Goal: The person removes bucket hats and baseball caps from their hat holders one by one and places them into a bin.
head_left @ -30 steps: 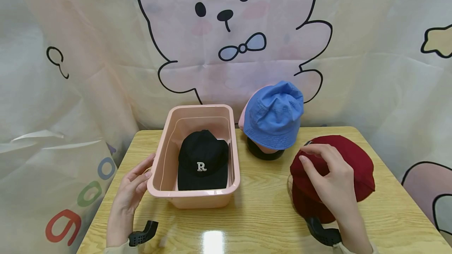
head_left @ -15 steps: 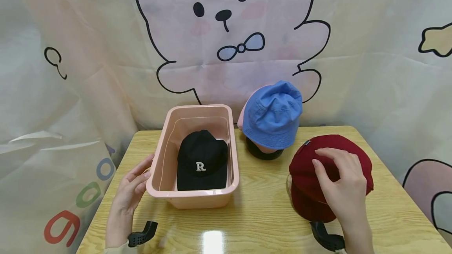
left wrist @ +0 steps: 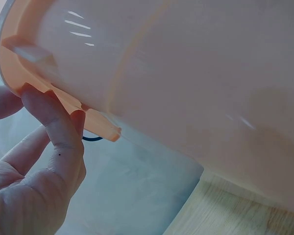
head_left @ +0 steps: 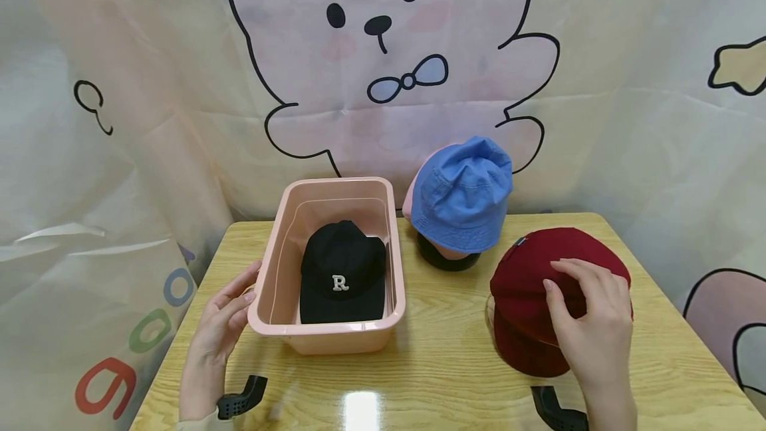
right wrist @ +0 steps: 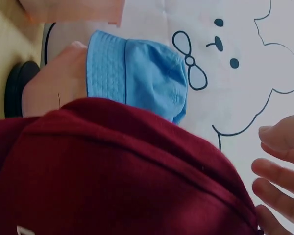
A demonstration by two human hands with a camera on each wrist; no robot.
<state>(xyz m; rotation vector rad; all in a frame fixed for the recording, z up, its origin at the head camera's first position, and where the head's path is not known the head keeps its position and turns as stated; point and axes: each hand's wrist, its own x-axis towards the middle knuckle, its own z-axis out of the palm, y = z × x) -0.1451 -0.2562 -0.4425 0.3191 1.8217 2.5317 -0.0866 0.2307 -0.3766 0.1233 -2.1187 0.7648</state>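
A dark red cap (head_left: 538,285) sits at the right of the table, its brim toward me, with a bit of a beige support showing under its left side. Over its right part hovers my right hand (head_left: 598,324), fingers loosely bent and spread apart from the thumb, holding nothing. In the right wrist view, the fingers (right wrist: 279,186) appear beside the cap's crown (right wrist: 122,176). My left hand (head_left: 218,324) touches the left side of a pink plastic bin (head_left: 326,329), its fingertips at the rim in the left wrist view. Inside the bin lies a black baseball cap (head_left: 341,258) with a white R.
Behind the bin's right side, a blue bucket hat (head_left: 463,195) sits on a head-shaped stand with a black base (head_left: 445,258). Something pink (head_left: 413,195) peeks out behind it. The wooden table (head_left: 445,351) meets a cartoon-printed curtain (head_left: 239,165) at the back.
My right hand has moved to the right and slightly nearer me over the red cap. My left hand stays at the bin. Hats and bin keep their places.
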